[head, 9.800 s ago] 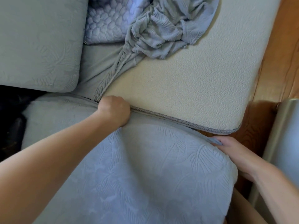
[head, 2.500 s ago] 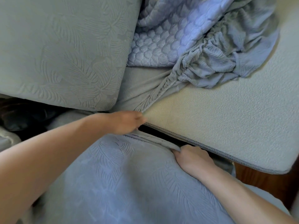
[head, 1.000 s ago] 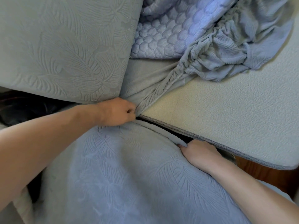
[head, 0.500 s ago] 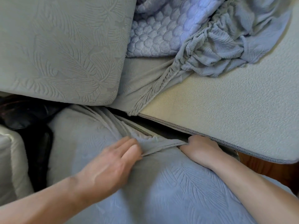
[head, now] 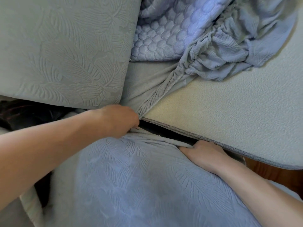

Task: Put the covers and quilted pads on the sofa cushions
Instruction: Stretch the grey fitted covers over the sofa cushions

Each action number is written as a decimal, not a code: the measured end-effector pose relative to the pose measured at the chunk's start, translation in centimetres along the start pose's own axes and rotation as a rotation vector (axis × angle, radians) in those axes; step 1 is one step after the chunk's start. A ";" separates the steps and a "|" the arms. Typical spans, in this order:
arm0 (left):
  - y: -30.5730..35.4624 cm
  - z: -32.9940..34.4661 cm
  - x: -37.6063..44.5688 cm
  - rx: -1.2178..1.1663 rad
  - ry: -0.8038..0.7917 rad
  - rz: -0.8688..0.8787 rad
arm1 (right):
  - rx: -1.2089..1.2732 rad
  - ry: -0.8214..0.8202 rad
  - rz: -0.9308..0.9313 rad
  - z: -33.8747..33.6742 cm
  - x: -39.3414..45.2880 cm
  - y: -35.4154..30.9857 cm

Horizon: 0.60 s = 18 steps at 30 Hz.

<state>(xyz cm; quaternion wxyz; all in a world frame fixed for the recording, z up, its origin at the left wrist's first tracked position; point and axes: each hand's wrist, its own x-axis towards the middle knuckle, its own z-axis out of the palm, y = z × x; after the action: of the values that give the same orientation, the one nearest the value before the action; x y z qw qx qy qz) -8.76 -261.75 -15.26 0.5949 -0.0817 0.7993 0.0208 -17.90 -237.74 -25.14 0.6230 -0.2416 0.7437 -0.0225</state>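
A seat cushion in a grey-blue leaf-embossed cover [head: 139,185] fills the lower middle. My left hand [head: 118,120] grips the cover's gathered far edge at its back corner, fingers curled under. My right hand [head: 201,154] holds the same edge further right, fingers tucked down into the dark gap beside a bare cream cushion [head: 237,112]. A loose grey cover with an elastic hem [head: 229,51] and a quilted pad [head: 164,35] lie bunched at the top.
A covered back cushion [head: 62,49] leans at the top left. Dark sofa base [head: 24,113] shows at the left, under that cushion. Wooden floor [head: 270,174] shows at the right, below the bare cushion's trimmed edge.
Half a second ago my left hand lay flat with straight fingers on the cover's fold; it has now moved up to the back corner and curled round the edge. My right hand has stayed at the gap.
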 end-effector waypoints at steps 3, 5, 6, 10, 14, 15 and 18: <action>0.6 1.3 1.6 0.032 0.192 -0.067 | 0.001 0.013 0.004 0.0 0.0 0.1; 1.3 2.2 3.0 -0.056 0.269 -0.200 | 0.001 0.025 0.006 0.1 0.0 0.0; 1.7 2.6 3.7 -0.092 0.300 -0.268 | -0.003 0.029 0.006 0.2 0.0 0.0; 3.0 3.3 4.9 -0.181 0.426 -0.415 | -0.004 0.035 0.018 0.4 0.4 0.1; 2.7 4.3 4.0 -0.102 0.546 -0.336 | 0.014 0.021 0.021 0.5 0.5 0.2; 2.3 4.5 3.7 -0.086 0.578 -0.302 | 0.013 0.023 0.023 0.6 0.4 0.2; 0.9 5.4 3.0 -0.052 0.620 -0.235 | 0.016 0.026 0.021 0.6 0.4 0.2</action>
<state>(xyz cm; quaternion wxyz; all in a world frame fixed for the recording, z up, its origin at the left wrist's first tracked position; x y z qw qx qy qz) -4.58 -260.52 -19.75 0.3195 -0.1910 0.9266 -0.0536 -17.46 -237.61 -25.72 0.6154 -0.2285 0.7540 -0.0248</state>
